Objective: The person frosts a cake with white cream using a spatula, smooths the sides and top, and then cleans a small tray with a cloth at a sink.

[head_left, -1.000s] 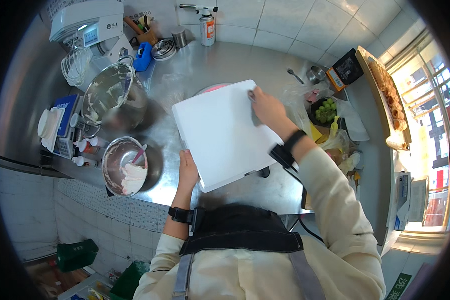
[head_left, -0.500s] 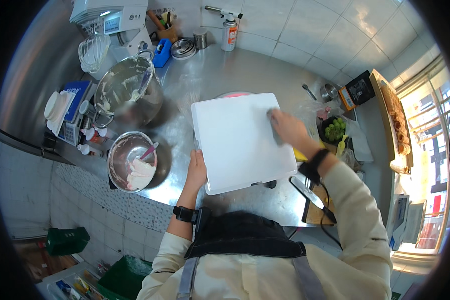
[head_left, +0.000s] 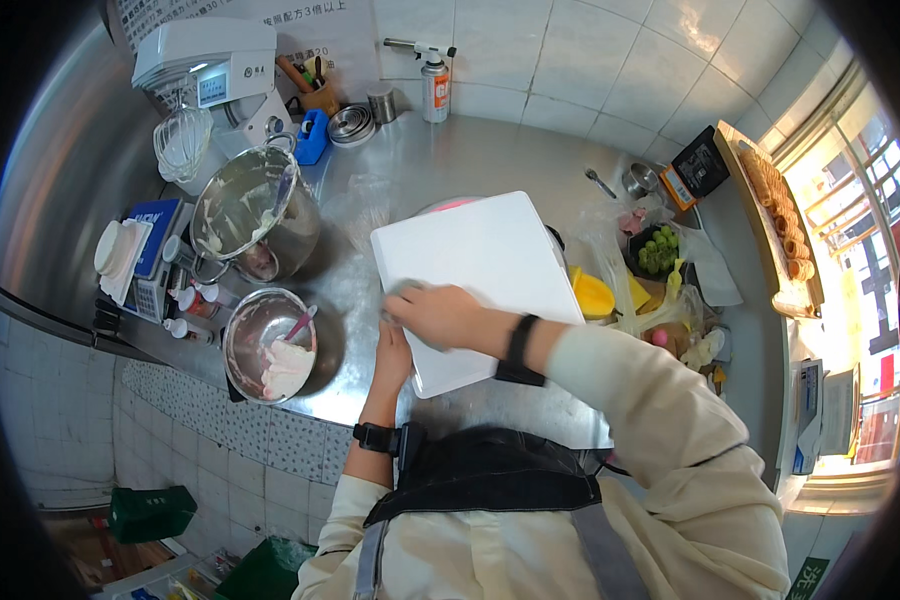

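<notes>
A flat white rectangular panel (head_left: 480, 280) with rounded corners lies tilted over the steel counter in front of me. At its near left edge, my left hand (head_left: 394, 352) grips the rim, fingers closed. My right hand (head_left: 435, 315) reaches across the panel to that same left edge, close above my left hand. Its fingers are curled together around something greyish, blurred and mostly hidden. Past the panel's far edge shows a strip of something pink (head_left: 457, 204); the rest of it is covered.
Left stand a large steel mixing bowl (head_left: 305, 220) with cream traces and a smaller bowl (head_left: 232, 345) holding pale pink cream and a spatula (head_left: 300, 322). Behind are a stand mixer (head_left: 210, 70) and a blowtorch (head_left: 435, 88). Green grapes (head_left: 658, 250) and a wooden tray (head_left: 755, 215) sit right.
My right hand has swept from the panel's far right side across to its left edge. The panel has turned slightly, while my left hand stays on its rim. The view has shifted somewhat.
</notes>
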Tool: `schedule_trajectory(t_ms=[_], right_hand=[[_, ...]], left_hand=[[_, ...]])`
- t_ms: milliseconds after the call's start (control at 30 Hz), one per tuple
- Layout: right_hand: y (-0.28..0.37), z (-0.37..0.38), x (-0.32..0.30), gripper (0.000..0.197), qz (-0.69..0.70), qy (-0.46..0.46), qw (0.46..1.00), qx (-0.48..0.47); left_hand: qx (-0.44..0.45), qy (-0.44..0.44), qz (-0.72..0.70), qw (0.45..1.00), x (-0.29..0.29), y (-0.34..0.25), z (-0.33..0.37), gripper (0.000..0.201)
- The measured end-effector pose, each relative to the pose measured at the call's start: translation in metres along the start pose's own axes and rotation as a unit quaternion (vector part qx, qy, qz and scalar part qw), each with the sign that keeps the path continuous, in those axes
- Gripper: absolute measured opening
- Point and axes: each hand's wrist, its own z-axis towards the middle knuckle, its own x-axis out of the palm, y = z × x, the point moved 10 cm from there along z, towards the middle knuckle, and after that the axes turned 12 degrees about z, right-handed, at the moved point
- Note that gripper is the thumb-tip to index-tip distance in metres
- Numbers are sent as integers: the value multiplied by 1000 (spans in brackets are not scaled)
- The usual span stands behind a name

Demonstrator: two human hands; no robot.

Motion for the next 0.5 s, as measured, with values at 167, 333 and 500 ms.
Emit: schedule_trajectory(t_ms=[167, 333, 500], right_hand=[[-83, -101, -37, 19, 22, 2, 970, 242], [-162, -87, -105, 25, -53, -139, 929, 339], [-101, -3, -65, 26, -49, -159, 970, 175]], left_hand=[[-28, -5, 26, 999, -3, 4, 1, 40], [-16, 5, 6, 1000, -3, 1, 11, 42], [-26, 10, -20, 999, -1, 9, 16, 39]])
